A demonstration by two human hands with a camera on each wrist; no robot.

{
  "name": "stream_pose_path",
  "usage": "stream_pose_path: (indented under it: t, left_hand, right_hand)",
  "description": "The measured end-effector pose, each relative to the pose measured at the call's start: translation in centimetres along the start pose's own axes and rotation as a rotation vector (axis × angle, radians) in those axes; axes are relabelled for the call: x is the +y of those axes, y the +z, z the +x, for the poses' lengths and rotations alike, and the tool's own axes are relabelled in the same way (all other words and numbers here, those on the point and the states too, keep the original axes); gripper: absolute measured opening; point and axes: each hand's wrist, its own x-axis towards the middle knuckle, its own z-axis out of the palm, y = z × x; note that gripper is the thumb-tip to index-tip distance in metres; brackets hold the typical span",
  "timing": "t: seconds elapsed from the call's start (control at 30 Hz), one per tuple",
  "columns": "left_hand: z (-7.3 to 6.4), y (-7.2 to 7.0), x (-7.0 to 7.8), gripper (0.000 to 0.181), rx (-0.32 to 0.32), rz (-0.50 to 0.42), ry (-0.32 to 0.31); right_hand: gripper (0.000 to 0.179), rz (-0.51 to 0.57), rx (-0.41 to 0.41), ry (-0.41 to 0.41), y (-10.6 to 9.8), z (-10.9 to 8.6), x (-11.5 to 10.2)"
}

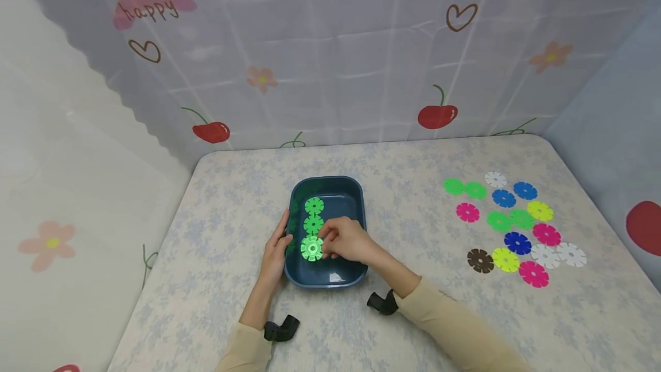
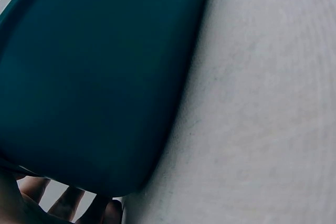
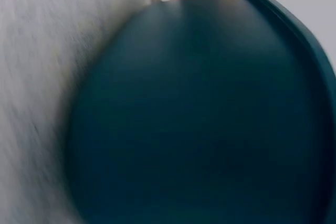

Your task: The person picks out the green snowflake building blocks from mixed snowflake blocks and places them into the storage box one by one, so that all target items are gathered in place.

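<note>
A dark blue tray (image 1: 357, 200) stands on the table's middle. Inside it lie two green snowflake discs (image 1: 314, 206) in a row, with a third, brighter green disc (image 1: 311, 248) nearest me. My right hand (image 1: 345, 239) reaches into the tray and pinches that third disc at its edge. My left hand (image 1: 276, 248) rests against the tray's left outer wall with fingers straight. The left wrist view shows the tray's blue wall (image 2: 94, 72) close up with fingertips (image 2: 68, 203) below it. The right wrist view shows only the blurred tray wall (image 3: 199, 108).
Several loose discs in green, blue, pink, yellow, white and brown (image 1: 516, 225) lie spread on the table's right side. The table (image 1: 217, 223) has a pale floral cover. Printed curtains hang behind and beside it.
</note>
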Motion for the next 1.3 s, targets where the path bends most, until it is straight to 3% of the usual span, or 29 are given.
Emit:
stream_pose_path:
  t: [0.4, 1.07, 1.3]
  left_hand:
    - [-0.1, 0.0, 0.0, 0.055, -0.008, -0.007, 0.009]
    - [-0.1, -0.1, -0.1, 0.054, -0.015, -0.005, -0.004]
    - [-0.2, -0.1, 0.0, 0.055, -0.016, -0.003, -0.001]
  right_hand:
    - [0.012, -0.076, -0.040, 0.049, 1.6, 0.5, 1.1]
    - [0.015, -0.176, -0.091, 0.095, 2.3, 0.4, 1.2]
    - [0.015, -0.167, -0.090, 0.111, 2.4, 0.5, 1.2]
